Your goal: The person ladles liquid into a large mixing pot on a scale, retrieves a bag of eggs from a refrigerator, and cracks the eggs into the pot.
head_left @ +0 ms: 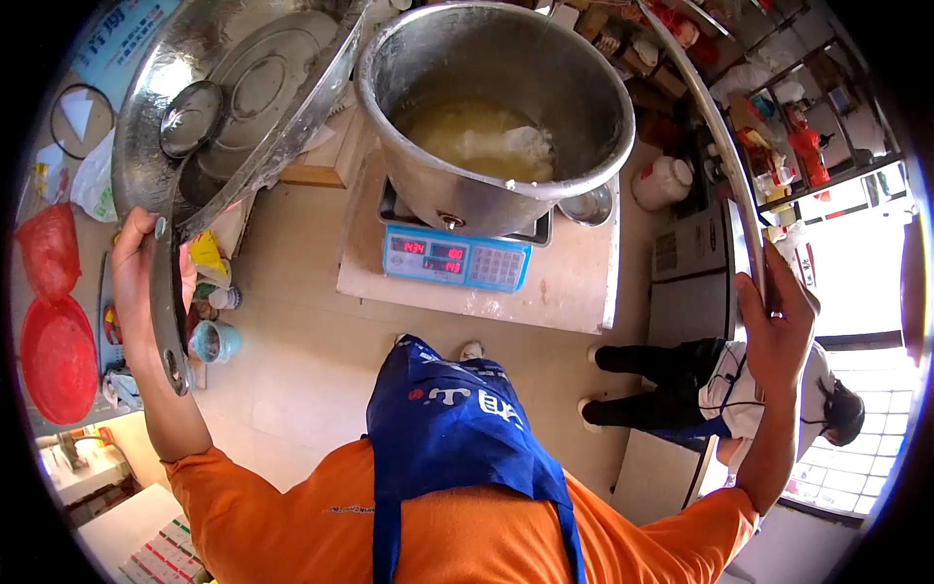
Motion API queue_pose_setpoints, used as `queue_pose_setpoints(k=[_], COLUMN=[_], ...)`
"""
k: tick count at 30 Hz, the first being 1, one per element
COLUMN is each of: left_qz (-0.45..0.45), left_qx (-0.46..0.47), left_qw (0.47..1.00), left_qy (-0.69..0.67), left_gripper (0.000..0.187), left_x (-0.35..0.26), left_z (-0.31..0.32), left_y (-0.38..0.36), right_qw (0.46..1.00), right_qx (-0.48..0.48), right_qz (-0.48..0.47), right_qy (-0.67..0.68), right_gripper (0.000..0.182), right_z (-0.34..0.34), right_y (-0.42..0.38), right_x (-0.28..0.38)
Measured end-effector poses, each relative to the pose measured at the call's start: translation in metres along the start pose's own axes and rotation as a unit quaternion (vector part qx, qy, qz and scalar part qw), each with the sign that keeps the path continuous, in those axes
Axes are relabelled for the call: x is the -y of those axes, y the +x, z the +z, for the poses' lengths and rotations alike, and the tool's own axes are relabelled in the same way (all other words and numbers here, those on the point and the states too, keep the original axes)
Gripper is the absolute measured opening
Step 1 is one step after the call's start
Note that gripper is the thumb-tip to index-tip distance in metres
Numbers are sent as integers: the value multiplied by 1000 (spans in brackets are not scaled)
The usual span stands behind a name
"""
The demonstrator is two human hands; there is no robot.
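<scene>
At twelve o'clock in the fisheye view, a large steel pot point(496, 107) sits on a blue digital scale point(457, 258) whose red digits glow on its front. Inside the pot lies pale yellow liquid with a white lump in it. The scale rests on a pale board or low table point(574, 287) with a small steel bowl point(589, 206) tucked just beside the pot at three o'clock.

Around the pot, the person holds a big metal pan or basin point(224, 97) up between both arms; its rim sweeps across the top of the view. The left hand point(146, 282), at nine o'clock, is closed around the pan's edge, thumb over the rim. The right hand point(778, 326), at three o'clock, grips the opposite rim point(725, 146), fingers wrapped on it. Inside the pan sit a flat round lid point(268, 83) and a smaller knobbed lid point(192, 117).

At six o'clock, the person's orange shirt point(292, 516) and blue apron point(452, 438) fill the foreground, with a shoe tip showing on the tiled floor.

Farther out, at four o'clock, another person point(739, 389) in dark trousers, a white top and an apron bends over by a window. At eight to nine o'clock are a red basin point(58, 360) and a red bag point(49, 248). Shelves of goods point(788, 117) stand at two o'clock.
</scene>
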State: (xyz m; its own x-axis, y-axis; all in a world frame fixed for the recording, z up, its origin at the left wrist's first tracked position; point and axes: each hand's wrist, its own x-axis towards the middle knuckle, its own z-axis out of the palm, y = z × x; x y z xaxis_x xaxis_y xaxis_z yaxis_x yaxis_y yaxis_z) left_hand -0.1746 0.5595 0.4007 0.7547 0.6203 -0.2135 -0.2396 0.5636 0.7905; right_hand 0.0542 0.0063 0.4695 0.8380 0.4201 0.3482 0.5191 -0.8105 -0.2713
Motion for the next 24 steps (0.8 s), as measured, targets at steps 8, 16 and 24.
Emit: queue_pose_setpoints(k=[8, 16, 24], left_qz=[-36, -32, -37], left_qx=[-29, -13, -12], left_qw=[999, 998, 994], left_qy=[-24, -44, -98], left_gripper=[10, 21, 14], left_x=[3, 7, 16], left_z=[19, 5, -19], left_y=[-8, -4, 1], right_qw=[998, 997, 989], right_qx=[-40, -66, -104], right_qz=[-8, 7, 65], right_qy=[-54, -27, -88], right_gripper=[42, 42, 41], right_z=[-5, -20, -37], right_y=[-1, 9, 27], right_x=[-4, -11, 3])
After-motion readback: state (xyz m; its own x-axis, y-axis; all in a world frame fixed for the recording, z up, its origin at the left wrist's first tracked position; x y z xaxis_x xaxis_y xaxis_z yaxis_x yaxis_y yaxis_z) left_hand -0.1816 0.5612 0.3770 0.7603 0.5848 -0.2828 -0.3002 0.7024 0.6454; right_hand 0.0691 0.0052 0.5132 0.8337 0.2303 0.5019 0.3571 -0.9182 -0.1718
